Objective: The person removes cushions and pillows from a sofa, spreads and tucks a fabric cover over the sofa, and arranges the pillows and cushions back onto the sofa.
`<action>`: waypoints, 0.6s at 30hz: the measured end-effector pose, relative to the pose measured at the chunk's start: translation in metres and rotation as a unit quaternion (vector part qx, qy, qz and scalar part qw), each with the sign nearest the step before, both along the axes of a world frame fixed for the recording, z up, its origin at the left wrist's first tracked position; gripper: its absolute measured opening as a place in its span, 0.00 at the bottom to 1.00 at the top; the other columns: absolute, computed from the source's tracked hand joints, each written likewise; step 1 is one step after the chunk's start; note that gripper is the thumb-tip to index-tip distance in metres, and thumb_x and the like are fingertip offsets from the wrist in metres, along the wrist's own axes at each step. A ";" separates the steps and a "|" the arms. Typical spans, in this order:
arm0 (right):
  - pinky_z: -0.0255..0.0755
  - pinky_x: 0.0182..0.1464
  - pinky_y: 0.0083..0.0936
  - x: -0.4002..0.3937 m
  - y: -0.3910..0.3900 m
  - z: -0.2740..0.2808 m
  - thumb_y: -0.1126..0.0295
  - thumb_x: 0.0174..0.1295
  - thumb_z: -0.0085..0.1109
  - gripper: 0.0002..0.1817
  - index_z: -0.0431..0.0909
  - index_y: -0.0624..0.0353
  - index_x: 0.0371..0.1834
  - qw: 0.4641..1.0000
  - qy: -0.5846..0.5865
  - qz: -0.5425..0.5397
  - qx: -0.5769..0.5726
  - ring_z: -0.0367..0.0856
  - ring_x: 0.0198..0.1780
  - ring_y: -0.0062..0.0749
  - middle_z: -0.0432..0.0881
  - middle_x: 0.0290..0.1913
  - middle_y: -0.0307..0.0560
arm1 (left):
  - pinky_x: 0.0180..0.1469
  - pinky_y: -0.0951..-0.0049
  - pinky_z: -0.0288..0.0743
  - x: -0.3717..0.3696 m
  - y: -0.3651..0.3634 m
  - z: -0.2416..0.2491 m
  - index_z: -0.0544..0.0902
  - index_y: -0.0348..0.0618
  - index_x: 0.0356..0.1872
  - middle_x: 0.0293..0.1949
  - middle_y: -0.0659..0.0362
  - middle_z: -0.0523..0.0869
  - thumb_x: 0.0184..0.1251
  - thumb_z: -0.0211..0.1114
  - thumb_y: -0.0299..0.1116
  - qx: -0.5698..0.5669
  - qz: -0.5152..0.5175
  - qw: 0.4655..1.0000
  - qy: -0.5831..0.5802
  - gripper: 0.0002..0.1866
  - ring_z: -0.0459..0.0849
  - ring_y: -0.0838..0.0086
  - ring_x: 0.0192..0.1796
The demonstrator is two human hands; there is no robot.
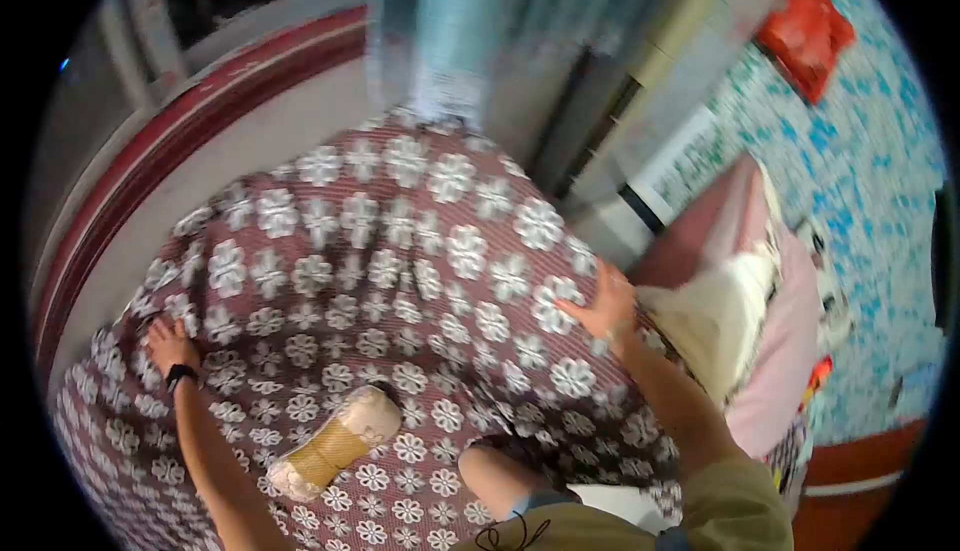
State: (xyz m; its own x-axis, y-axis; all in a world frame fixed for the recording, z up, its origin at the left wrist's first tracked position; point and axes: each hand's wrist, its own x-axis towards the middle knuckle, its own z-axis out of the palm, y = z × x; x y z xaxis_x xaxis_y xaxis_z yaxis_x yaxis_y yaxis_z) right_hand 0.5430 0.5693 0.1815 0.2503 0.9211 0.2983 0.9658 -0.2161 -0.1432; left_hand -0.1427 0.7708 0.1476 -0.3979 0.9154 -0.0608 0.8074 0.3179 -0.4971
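A maroon bedsheet with white flowers (370, 276) spreads in folds over the bed. At the sheet's left edge, my left hand (173, 344), with a black band at its wrist, rests with its fingers apart. My right hand (608, 303) lies on the sheet's right edge beside the pillows; its thumb stretches away from the fingers over the cloth, and the far fingertips are hard to make out. Between my arms a cream bolster with a yellow-brown wrapped middle (335, 443) lies on the sheet. My bare knee (492, 479) shows below it.
Pink and cream pillows (765, 336) are piled on the right. Behind the sheet hang pale blue curtains (440, 41), blurred. A ledge with red trim (190, 121) curves along the left. A red bag (808, 39) is at the blue-patterned wall (870, 211).
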 end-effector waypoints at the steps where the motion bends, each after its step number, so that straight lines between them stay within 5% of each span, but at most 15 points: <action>1: 0.66 0.53 0.44 -0.002 -0.002 0.004 0.34 0.38 0.62 0.53 0.62 0.68 0.59 0.999 0.008 -0.032 -0.032 0.74 0.50 0.55 0.74 0.49 0.64 | 0.67 0.52 0.52 -0.001 0.001 -0.007 0.60 0.51 0.66 0.68 0.50 0.58 0.69 0.43 0.51 0.042 0.028 0.998 -0.038 0.28 0.54 0.53 0.69; 4: 0.56 0.61 0.41 0.002 -0.006 0.007 0.27 0.39 0.55 0.56 0.56 0.59 0.65 0.986 0.056 -0.091 -0.125 0.64 0.62 0.48 0.66 0.60 0.58 | 0.63 0.52 0.58 0.046 0.002 -0.052 0.56 0.50 0.68 0.67 0.52 0.60 0.67 0.48 0.52 0.248 0.139 0.959 -0.016 0.32 0.61 0.56 0.66; 5: 0.56 0.61 0.41 0.005 -0.006 0.004 0.27 0.40 0.54 0.56 0.56 0.59 0.66 0.986 0.058 -0.095 -0.120 0.63 0.63 0.47 0.66 0.60 0.58 | 0.63 0.54 0.59 0.090 -0.017 -0.055 0.53 0.46 0.69 0.65 0.49 0.63 0.66 0.49 0.54 0.209 0.070 0.975 -0.043 0.36 0.66 0.56 0.64; 6: 0.56 0.60 0.41 0.009 -0.005 -0.001 0.27 0.40 0.53 0.57 0.55 0.59 0.66 0.987 0.061 -0.097 -0.113 0.63 0.63 0.47 0.67 0.60 0.57 | 0.64 0.57 0.59 0.124 -0.032 -0.093 0.56 0.40 0.67 0.63 0.46 0.65 0.64 0.51 0.51 0.260 -0.105 0.957 0.078 0.36 0.70 0.52 0.60; 8: 0.55 0.61 0.40 0.007 -0.009 -0.001 0.26 0.41 0.51 0.56 0.55 0.59 0.66 0.986 0.071 -0.101 -0.111 0.62 0.64 0.45 0.66 0.61 0.57 | 0.71 0.58 0.44 0.270 -0.103 -0.079 0.54 0.30 0.66 0.67 0.43 0.57 0.59 0.55 0.35 0.234 -0.284 0.882 -0.294 0.35 0.54 0.50 0.69; 9: 0.54 0.62 0.40 0.008 -0.012 0.002 0.26 0.42 0.49 0.56 0.55 0.59 0.67 0.986 0.071 -0.099 -0.114 0.61 0.64 0.45 0.66 0.61 0.57 | 0.72 0.58 0.36 0.350 -0.153 -0.053 0.53 0.28 0.66 0.68 0.42 0.53 0.54 0.57 0.27 0.208 -0.351 0.854 -0.324 0.38 0.47 0.51 0.71; 10: 0.52 0.64 0.40 0.006 -0.016 -0.003 0.26 0.47 0.44 0.54 0.56 0.61 0.66 0.988 0.039 -0.112 -0.102 0.60 0.65 0.46 0.64 0.63 0.59 | 0.71 0.58 0.40 0.414 -0.189 -0.045 0.54 0.28 0.65 0.67 0.40 0.54 0.51 0.60 0.26 0.254 -0.348 0.724 -0.539 0.39 0.48 0.49 0.71; 11: 0.49 0.65 0.41 0.003 -0.017 -0.010 0.30 0.54 0.39 0.50 0.56 0.63 0.66 0.981 0.036 -0.153 -0.112 0.59 0.65 0.50 0.63 0.64 0.61 | 0.70 0.58 0.43 0.454 -0.220 -0.026 0.56 0.29 0.64 0.67 0.40 0.55 0.55 0.60 0.28 0.233 -0.422 0.685 -0.546 0.35 0.49 0.49 0.71; 13: 0.47 0.66 0.43 0.006 -0.044 -0.019 0.34 0.58 0.37 0.47 0.54 0.66 0.67 0.982 0.015 -0.151 -0.114 0.56 0.66 0.53 0.61 0.64 0.63 | 0.68 0.59 0.50 0.531 -0.274 0.007 0.60 0.30 0.62 0.65 0.40 0.60 0.61 0.57 0.29 0.233 -0.354 0.619 -0.661 0.29 0.55 0.50 0.69; 15: 0.50 0.64 0.44 0.012 -0.102 -0.007 0.46 0.59 0.50 0.41 0.55 0.72 0.63 0.986 -0.045 -0.115 -0.114 0.55 0.65 0.52 0.58 0.64 0.61 | 0.64 0.60 0.57 0.572 -0.305 0.026 0.64 0.30 0.59 0.60 0.41 0.67 0.65 0.54 0.28 0.154 -0.334 0.554 -0.747 0.23 0.65 0.50 0.63; 17: 0.53 0.62 0.46 0.035 -0.180 0.012 0.52 0.57 0.54 0.37 0.58 0.70 0.61 0.971 -0.072 -0.080 -0.212 0.57 0.64 0.54 0.60 0.63 0.62 | 0.57 0.59 0.65 0.603 -0.328 0.038 0.70 0.30 0.52 0.51 0.42 0.75 0.64 0.54 0.28 0.137 -0.421 0.535 -0.720 0.17 0.73 0.51 0.54; 18: 0.55 0.61 0.46 0.043 -0.226 0.038 0.54 0.56 0.56 0.35 0.61 0.69 0.60 0.973 0.009 -0.075 -0.220 0.59 0.64 0.54 0.62 0.61 0.63 | 0.58 0.60 0.64 0.616 -0.335 0.039 0.71 0.32 0.52 0.51 0.44 0.75 0.64 0.54 0.27 0.132 -0.486 0.538 -0.676 0.17 0.73 0.52 0.55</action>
State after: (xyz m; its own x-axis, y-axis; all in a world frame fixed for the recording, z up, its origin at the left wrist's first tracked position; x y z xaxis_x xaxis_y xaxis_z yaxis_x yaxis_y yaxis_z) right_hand 0.5864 0.3434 0.2200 0.3926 0.9115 -0.1229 0.9172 -0.3979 -0.0213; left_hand 0.4730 0.4357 0.1867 0.5221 0.6984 0.4895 0.2235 -0.6659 0.7118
